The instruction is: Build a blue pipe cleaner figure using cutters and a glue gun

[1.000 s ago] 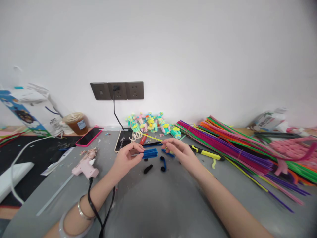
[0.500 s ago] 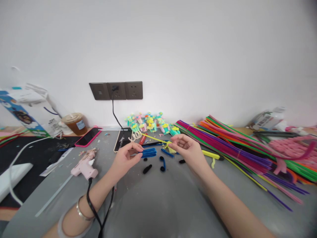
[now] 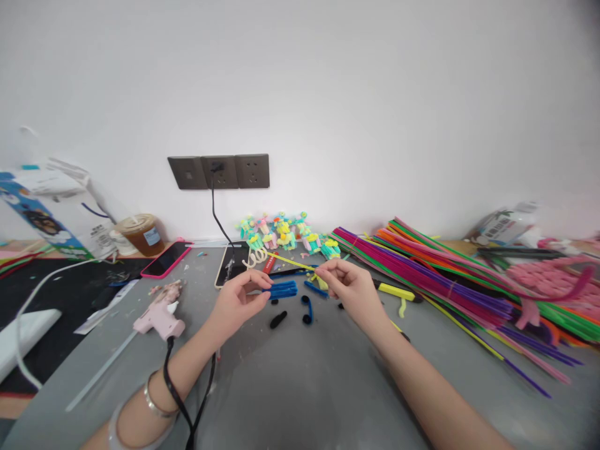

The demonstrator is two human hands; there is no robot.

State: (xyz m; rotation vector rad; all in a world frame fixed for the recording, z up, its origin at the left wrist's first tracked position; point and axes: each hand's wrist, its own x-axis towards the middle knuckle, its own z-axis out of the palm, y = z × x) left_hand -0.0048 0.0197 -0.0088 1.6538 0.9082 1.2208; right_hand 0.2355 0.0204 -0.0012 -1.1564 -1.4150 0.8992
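Observation:
My left hand (image 3: pixel 239 301) pinches a folded bundle of blue pipe cleaner (image 3: pixel 283 289) just above the grey table (image 3: pixel 300 387). My right hand (image 3: pixel 352 291) is closed on a thin yellow pipe cleaner (image 3: pixel 290 261) that slants up and to the left from its fingertips. The two hands sit close together at the table's middle. Below them lie a short black piece (image 3: pixel 278 320) and a curled blue piece (image 3: pixel 308 309).
A pink glue gun (image 3: pixel 159 314) lies at the left, its black cord running under my left wrist. A heap of coloured pipe cleaners (image 3: pixel 435 275) fills the right side. Small finished figures (image 3: pixel 285 232), two phones (image 3: pixel 167 259) and an iced drink (image 3: pixel 139 233) stand near the wall.
My right hand has shifted slightly, rising then settling again, with the yellow pipe cleaner in it. My left hand has kept hold of the blue bundle almost still.

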